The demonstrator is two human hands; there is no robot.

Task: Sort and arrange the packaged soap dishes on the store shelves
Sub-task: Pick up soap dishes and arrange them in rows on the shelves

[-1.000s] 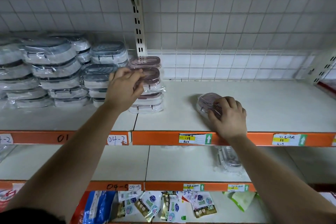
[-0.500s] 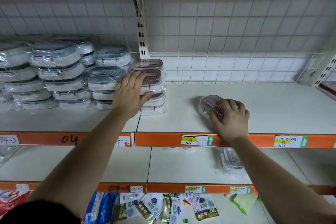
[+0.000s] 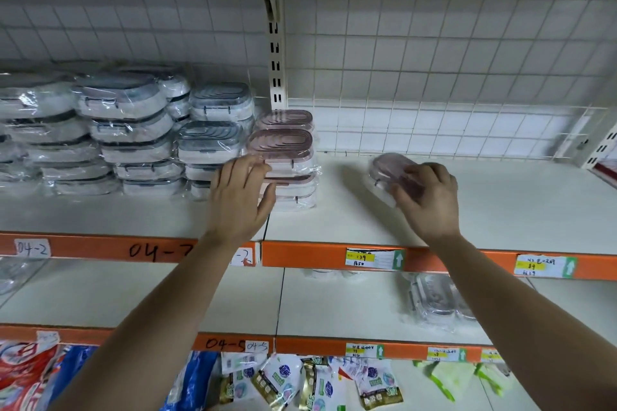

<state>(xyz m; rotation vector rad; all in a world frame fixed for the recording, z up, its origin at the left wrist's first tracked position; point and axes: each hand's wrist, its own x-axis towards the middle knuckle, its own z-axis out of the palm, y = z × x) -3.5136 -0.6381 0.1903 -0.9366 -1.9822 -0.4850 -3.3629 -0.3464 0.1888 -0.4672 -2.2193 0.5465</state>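
- Head view: the upper shelf [image 3: 484, 210], a white board with an orange front strip, carries most of its stock at the left end. There the grey-lidded white soap dishes [image 3: 133, 130] stand in several film-wrapped stacks reaching back to the wire grid.
- Just right of them, at the join of the two boards, the stack of pink-lidded soap dishes [image 3: 287, 143] stands several high. The left hand [image 3: 238, 200] lays straight, spread fingers against the stack's front and holds nothing.
- One loose pink-lidded soap dish [image 3: 384, 165] lies well apart towards the middle of the shelf, askew to the front edge. The right hand [image 3: 430, 200] grips it, fingers curled over its near end.
- By my reading, the grey dishes are sorted and the pink ones nearly so. The loose dish is not yet on its stack.
- A clear-wrapped pale soap dish [image 3: 434, 304] lies alone on the lower shelf [image 3: 133, 294], under the right forearm; it probably needs placing too.
- The dishes are rigid oval plastic with ribbed lids, white bases and small side clips.
- The film is glossy and crinkled, and it looks slippery, so a tall stack could slide if nudged.
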